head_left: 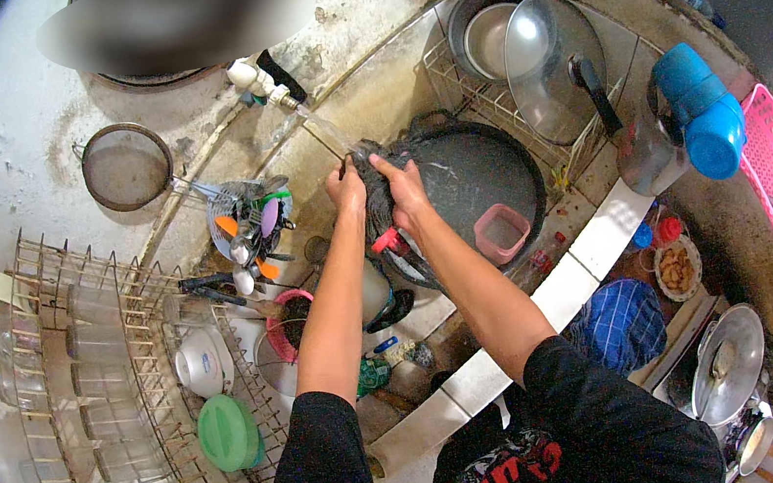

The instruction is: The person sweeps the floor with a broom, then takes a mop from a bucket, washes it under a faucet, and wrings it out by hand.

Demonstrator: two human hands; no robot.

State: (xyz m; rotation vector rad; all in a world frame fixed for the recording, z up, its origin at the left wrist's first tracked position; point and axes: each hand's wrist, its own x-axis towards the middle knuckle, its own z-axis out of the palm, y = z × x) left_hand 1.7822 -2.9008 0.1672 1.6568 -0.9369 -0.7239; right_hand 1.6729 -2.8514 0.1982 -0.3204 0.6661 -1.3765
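Note:
My left hand (pixel 347 189) and my right hand (pixel 406 188) grip a dark, wet, stringy bundle (pixel 376 202) between them. Whether it is cloth or fibre I cannot tell. A stream of water (pixel 328 129) falls onto it from the white tap (pixel 258 81) on the wall. To the right, partly behind my right hand, stands a wide black basin (pixel 539 175) filled with dark water. A small pink plastic container (pixel 502 232) sits at the basin's near side. Beside my right wrist is a red cap (pixel 386 240); what it belongs to is mostly hidden.
A utensil holder (pixel 223 209) and a wire dish rack (pixel 144 364) with several glasses stand left. Behind the basin, a wire rack (pixel 486 105) bears pots and a glass lid (pixel 555 69). A white-tiled ledge (pixel 570 282) runs in front. A strainer (pixel 127 167) hangs at upper left.

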